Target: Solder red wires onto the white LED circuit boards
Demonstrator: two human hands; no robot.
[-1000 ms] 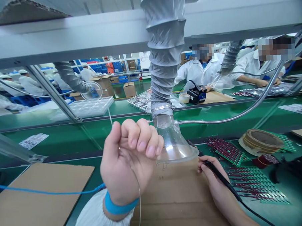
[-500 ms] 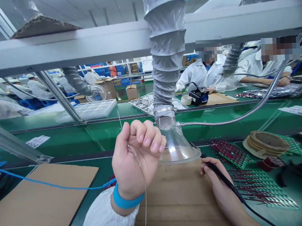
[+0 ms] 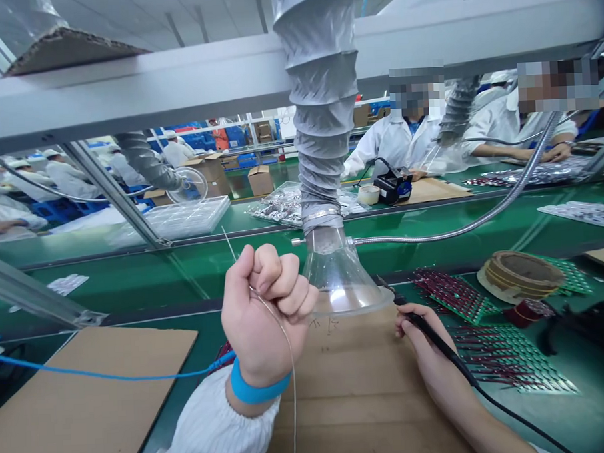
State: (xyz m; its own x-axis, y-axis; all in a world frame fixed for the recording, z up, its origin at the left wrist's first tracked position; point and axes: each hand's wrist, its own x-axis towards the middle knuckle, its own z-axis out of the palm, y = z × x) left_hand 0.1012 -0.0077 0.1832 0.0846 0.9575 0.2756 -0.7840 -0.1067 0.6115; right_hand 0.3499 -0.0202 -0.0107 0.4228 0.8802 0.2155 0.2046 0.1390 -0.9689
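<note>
Raised in front of the clear fume hood (image 3: 342, 281), my left hand (image 3: 266, 315) is closed around a thin solder wire (image 3: 293, 374). The wire's free end sticks up past the thumb, and its other part hangs down across the palm and wrist. A blue wrist strap (image 3: 259, 386) circles that wrist. My right hand (image 3: 424, 331) grips a black soldering iron (image 3: 429, 334), its tip pointing up and left beside the hood's rim. Under both hands lies a brown cardboard sheet (image 3: 359, 397) with pen marks.
Green circuit boards with dark red wires (image 3: 513, 361) lie at right, near a tape roll (image 3: 521, 273) and a dark red wire spool (image 3: 528, 312). A grey duct (image 3: 325, 118) hangs centrally. Another cardboard sheet (image 3: 99, 395) lies left. Co-workers in white coats (image 3: 398, 142) sit opposite.
My left fingers have curled in tighter around the wire, and its upper end leans further left. My right hand with the iron appears slightly higher and further left as the whole view shifts.
</note>
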